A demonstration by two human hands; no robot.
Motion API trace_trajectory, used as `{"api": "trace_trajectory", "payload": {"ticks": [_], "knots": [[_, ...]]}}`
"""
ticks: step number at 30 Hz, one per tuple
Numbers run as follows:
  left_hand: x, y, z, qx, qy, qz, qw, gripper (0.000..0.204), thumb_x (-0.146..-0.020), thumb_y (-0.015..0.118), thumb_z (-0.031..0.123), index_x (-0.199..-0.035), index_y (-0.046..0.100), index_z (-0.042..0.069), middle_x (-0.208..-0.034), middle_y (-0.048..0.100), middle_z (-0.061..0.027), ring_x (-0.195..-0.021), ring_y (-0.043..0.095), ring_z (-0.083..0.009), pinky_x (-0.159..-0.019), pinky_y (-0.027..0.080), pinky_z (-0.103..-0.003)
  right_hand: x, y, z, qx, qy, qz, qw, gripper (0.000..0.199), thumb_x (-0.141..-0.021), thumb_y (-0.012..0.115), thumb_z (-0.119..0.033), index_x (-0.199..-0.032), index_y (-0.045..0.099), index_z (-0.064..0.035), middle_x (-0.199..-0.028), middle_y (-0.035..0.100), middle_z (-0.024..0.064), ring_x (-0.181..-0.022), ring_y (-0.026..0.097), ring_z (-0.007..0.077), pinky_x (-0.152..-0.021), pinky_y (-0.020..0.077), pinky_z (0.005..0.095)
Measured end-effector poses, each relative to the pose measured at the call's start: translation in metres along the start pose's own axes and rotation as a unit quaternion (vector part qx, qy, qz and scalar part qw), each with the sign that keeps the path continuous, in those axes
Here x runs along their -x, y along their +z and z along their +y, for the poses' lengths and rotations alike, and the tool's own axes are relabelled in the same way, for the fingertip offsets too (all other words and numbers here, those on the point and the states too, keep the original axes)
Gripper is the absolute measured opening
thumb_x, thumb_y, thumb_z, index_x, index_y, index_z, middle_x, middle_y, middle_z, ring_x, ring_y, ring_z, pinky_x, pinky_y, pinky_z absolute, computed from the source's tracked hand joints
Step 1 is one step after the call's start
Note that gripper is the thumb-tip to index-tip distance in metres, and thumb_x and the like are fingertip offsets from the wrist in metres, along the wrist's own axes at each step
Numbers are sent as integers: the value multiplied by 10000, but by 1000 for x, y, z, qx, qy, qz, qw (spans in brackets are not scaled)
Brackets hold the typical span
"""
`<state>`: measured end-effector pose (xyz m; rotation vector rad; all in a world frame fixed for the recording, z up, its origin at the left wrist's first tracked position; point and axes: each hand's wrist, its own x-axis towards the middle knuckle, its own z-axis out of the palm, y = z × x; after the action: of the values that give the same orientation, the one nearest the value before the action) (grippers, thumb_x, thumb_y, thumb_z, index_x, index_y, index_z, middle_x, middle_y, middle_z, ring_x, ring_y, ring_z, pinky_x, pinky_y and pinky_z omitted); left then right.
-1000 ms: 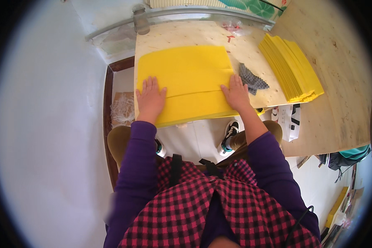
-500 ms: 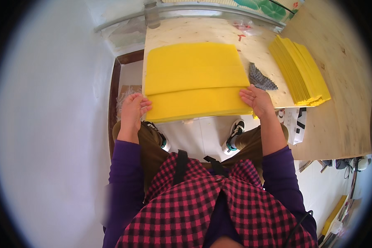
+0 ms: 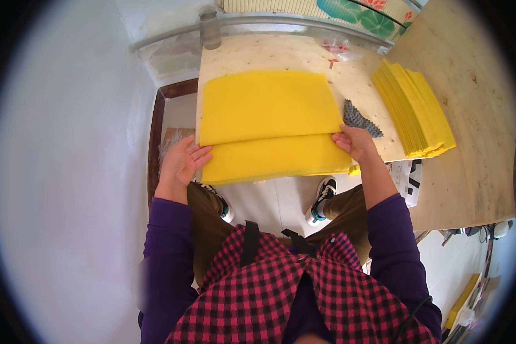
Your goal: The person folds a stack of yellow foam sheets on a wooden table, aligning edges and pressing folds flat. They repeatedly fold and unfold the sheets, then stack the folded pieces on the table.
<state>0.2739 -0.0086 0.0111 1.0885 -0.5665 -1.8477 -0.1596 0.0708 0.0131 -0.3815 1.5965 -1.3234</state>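
In front of me yellow cloth (image 3: 269,103) lies on a pale plywood table, with a crosswise fold line and a near flap hanging at the front edge. At its left side, my left hand (image 3: 180,163) rests its fingertips by the end of the fold, fingers stretched and apart. My right hand (image 3: 358,143) is at the opposite end of the fold, thumb and bent fingers closed on the cloth's edge. Part of the right fingers is hidden by the hand itself.
On the right of the plywood table (image 3: 258,54) stands a stack of folded yellow cloth (image 3: 413,109). Between them lies a grey dotted cloth scrap (image 3: 361,119). A clear jar (image 3: 210,34) and a clear plastic bag (image 3: 341,49) are at the back. A wall (image 3: 69,172) bounds the left.
The view has shifted, so the table sits lower in the picture. My left fingers have spread and moved to the fold's end; my right fingers have curled at the cloth's right edge.
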Motion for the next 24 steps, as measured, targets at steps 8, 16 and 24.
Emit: {"api": "trace_trajectory", "payload": {"ticks": [8, 16, 24], "knots": [[-44, 0, 15, -79, 6, 2, 997, 259, -910, 585, 203, -1097, 513, 40, -1014, 619, -135, -916, 623, -227, -787, 535, -335, 0, -11, -8, 68, 11, -41, 997, 197, -899, 609, -130, -994, 595, 42, -882, 665, 152, -734, 688, 218, -628, 592, 285], [-106, 14, 33, -167, 33, -40, 985, 285, -905, 588, 170, -1151, 516, 46, -954, 633, -29, -801, 599, -119, -697, 495, -250, -28, -5, -45, 142, -9, -75, 987, 232, -900, 627, -232, -959, 625, -7, -871, 667, 85, -716, 648, 147, -613, 527, 239], [-160, 29, 53, -225, 57, -34, 972, 360, -868, 635, 125, -1202, 520, 54, -969, 637, -25, -795, 590, -109, -708, 477, -252, -93, 14, -73, 257, -61, -84, 961, 160, -856, 689, -217, -842, 642, -64, -662, 496, -40, -545, 394, 69, -476, 313, 228]]}}
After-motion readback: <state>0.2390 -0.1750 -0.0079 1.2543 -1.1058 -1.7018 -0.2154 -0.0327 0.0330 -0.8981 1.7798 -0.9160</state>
